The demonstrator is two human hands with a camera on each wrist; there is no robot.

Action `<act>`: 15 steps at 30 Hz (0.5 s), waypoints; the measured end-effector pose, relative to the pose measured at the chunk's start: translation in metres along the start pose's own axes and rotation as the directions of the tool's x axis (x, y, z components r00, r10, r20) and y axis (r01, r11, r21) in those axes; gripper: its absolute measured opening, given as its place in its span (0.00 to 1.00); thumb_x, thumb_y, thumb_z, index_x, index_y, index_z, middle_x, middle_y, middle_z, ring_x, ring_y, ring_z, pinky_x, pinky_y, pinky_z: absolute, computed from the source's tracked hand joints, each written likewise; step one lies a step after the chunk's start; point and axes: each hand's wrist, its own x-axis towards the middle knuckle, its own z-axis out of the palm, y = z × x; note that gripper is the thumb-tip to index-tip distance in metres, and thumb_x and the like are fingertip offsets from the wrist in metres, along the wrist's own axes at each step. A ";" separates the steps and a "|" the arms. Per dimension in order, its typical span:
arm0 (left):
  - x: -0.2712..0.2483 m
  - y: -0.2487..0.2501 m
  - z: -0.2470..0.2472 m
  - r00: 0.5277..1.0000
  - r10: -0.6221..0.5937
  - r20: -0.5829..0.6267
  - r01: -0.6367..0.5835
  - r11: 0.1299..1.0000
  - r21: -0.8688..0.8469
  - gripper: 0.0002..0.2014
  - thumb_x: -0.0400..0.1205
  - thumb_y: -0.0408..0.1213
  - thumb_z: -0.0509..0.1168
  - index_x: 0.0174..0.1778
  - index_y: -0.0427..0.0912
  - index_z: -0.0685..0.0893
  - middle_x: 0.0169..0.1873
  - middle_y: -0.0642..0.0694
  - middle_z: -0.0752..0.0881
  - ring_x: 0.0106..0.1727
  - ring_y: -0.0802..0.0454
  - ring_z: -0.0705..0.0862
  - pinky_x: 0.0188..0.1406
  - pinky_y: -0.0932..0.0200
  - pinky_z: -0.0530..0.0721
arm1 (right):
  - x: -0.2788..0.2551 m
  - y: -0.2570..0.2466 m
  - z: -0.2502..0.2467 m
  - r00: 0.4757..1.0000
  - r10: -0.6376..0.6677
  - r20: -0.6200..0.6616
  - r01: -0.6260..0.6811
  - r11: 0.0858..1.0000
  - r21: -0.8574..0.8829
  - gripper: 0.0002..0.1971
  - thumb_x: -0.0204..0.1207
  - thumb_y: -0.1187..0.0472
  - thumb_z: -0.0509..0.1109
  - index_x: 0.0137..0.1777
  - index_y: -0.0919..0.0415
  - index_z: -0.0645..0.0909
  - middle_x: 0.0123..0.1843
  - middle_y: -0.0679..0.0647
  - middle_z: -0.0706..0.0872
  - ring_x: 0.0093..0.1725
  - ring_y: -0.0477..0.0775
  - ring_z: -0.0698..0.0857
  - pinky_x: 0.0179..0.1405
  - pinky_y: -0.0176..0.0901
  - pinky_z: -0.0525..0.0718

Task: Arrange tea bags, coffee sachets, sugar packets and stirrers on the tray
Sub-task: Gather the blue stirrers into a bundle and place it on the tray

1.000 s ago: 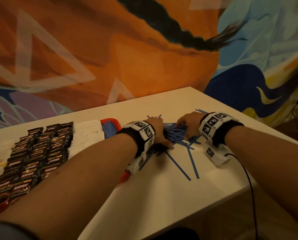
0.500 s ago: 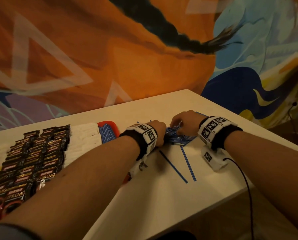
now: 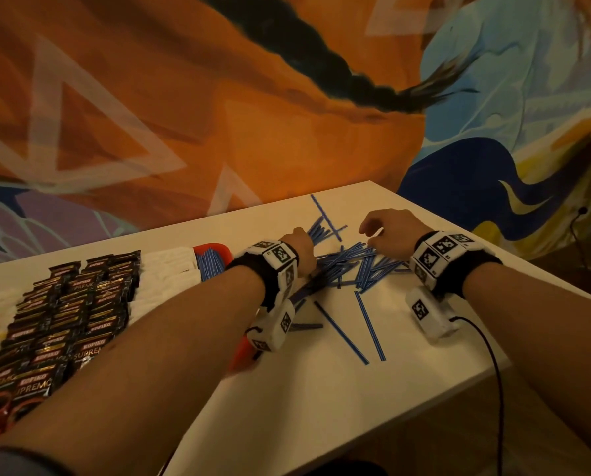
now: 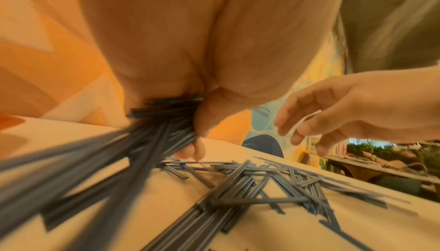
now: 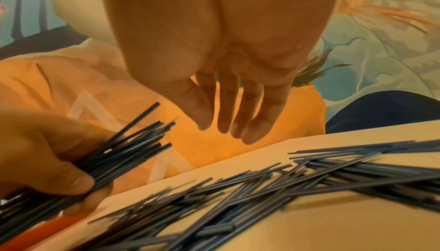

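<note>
Nearest the person, down at seven o'clock, the red tray (image 3: 242,352) is packed with dark Kopiko coffee sachets (image 3: 63,317), then a white band of packets (image 3: 163,280) beyond them, sugar by my guess, and a neat blue row of stirrers already laid (image 3: 211,264) at the tray's far corner. Moving out to the centre of the white table (image 3: 321,407), two stray stirrers (image 3: 342,333) lie on their own at six o'clock from the main heap. And here is the action: the left hand (image 3: 299,250) has its fingers and thumb wrapped tight round a bundle of blue stirrers (image 4: 164,123), ends fanning out unevenly past the fist. At three o'clock from it the right hand (image 3: 392,231) hovers above the loose pile of stirrers (image 3: 359,266), fingers long, close together and relaxed, gripping no stirrer; a pale thin strip shows by those fingers in the left wrist view, and what it is I cannot tell. So this looks like the stirrer stage, gathering under way. The next move, I reckon, calls for squaring up those ragged ends, then carrying the bundle over to nine o'clock and laying it alongside the row on the tray, with plenty still scattered out toward twelve o'clock.
</note>
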 end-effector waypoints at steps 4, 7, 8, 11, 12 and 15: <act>-0.007 0.000 -0.009 0.997 -0.068 0.041 0.072 0.993 -0.093 0.14 0.90 0.32 0.57 0.70 0.30 0.71 0.42 0.41 0.76 0.51 0.45 0.81 0.44 0.51 0.78 | -0.002 -0.002 0.002 0.999 0.019 0.027 -0.019 1.000 -0.010 0.14 0.77 0.69 0.68 0.58 0.53 0.82 0.57 0.51 0.85 0.56 0.53 0.83 0.53 0.41 0.79; -0.007 -0.004 -0.007 0.998 -0.061 0.009 0.062 0.994 -0.088 0.11 0.89 0.30 0.57 0.41 0.36 0.78 0.30 0.46 0.71 0.32 0.53 0.76 0.40 0.55 0.77 | -0.003 -0.004 0.005 0.998 0.033 0.052 -0.032 0.999 -0.024 0.13 0.77 0.68 0.69 0.57 0.52 0.81 0.56 0.51 0.86 0.55 0.53 0.83 0.54 0.42 0.80; -0.006 -0.006 -0.007 0.999 -0.045 0.009 0.046 0.990 -0.136 0.14 0.89 0.29 0.57 0.37 0.36 0.76 0.30 0.46 0.74 0.31 0.52 0.77 0.42 0.57 0.78 | -0.003 -0.006 0.006 0.997 0.035 0.069 -0.033 0.999 -0.033 0.13 0.77 0.68 0.69 0.57 0.52 0.81 0.56 0.51 0.86 0.55 0.53 0.83 0.52 0.42 0.79; 0.000 -0.012 -0.003 0.998 -0.059 0.037 0.067 0.965 -0.254 0.13 0.89 0.28 0.57 0.37 0.36 0.74 0.41 0.38 0.83 0.48 0.38 0.87 0.53 0.47 0.86 | -0.003 -0.008 0.009 0.993 0.047 0.109 -0.042 0.998 -0.050 0.13 0.76 0.66 0.70 0.57 0.50 0.80 0.56 0.51 0.87 0.54 0.53 0.84 0.50 0.42 0.79; 0.001 -0.013 -0.003 0.996 -0.072 0.050 0.083 0.956 -0.281 0.11 0.89 0.29 0.57 0.41 0.35 0.75 0.44 0.35 0.83 0.49 0.35 0.87 0.53 0.44 0.87 | -0.003 -0.008 0.009 0.992 0.051 0.117 -0.044 0.997 -0.056 0.13 0.76 0.65 0.70 0.56 0.49 0.79 0.56 0.51 0.87 0.54 0.53 0.84 0.51 0.44 0.81; -0.002 -0.010 -0.006 0.995 -0.087 0.041 0.095 0.962 -0.257 0.07 0.90 0.30 0.58 0.52 0.31 0.80 0.38 0.36 0.83 0.40 0.40 0.84 0.43 0.49 0.85 | -0.004 -0.010 0.010 0.989 0.056 0.137 -0.046 0.996 -0.076 0.13 0.77 0.64 0.69 0.55 0.46 0.77 0.57 0.50 0.87 0.55 0.53 0.84 0.57 0.48 0.84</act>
